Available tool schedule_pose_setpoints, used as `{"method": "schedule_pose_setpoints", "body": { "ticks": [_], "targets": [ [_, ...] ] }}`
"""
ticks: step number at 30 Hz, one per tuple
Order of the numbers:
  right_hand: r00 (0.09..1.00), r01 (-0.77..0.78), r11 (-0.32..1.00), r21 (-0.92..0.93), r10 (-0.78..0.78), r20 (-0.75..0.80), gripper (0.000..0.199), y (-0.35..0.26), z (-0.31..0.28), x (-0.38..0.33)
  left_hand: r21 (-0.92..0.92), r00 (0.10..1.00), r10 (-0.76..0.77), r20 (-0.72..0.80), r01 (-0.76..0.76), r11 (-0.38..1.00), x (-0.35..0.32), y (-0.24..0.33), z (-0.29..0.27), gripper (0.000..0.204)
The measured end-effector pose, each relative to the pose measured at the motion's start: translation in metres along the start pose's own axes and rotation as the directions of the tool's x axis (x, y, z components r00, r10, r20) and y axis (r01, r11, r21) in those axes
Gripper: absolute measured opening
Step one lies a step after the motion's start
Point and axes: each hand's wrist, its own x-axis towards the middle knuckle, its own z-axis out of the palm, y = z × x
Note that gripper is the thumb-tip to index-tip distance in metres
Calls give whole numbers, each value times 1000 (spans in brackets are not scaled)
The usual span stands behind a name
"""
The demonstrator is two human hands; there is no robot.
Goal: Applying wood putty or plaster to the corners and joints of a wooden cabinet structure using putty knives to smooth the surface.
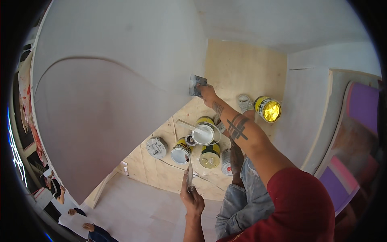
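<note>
My right arm is stretched out ahead, and my right hand (pixel 208 94) grips a broad, flat putty knife (pixel 197 84). Its grey-smeared blade lies at the edge of the pale wall panel (pixel 121 36). Lower down, my left hand (pixel 192 200) is wrapped round a narrow flat tool with a dark tip (pixel 190 172), seen nearly edge-on; its exact kind is hard to make out. Beyond that hand stands an open paint can (pixel 203 134) with white material inside and a flat stick (pixel 187 124) across its rim. A second open can (pixel 180 155) is to its left.
On the plywood floor (pixel 242 60) are a lidded can (pixel 210 158), a grey round lid or tub (pixel 157 147), and a yellow-topped can (pixel 268 109) near my shoe (pixel 244 103). A cable trails past the cans. At lower left, other people handle a white sheet (pixel 75 224).
</note>
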Motion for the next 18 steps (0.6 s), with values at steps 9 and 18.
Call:
{"method": "schedule_pose_setpoints", "body": {
  "ticks": [9, 18],
  "targets": [
    [998, 17, 998, -55, -13, 67, 19, 1, -1, -13, -94, 992, -62, -109, 52, 994, 3, -3, -6, 44],
    [995, 91, 981, -169, -95, -18, 23, 1, 1, 8, -129, 994, -31, -105, 17, 992, 4, 4, -6, 43]
  ]
}}
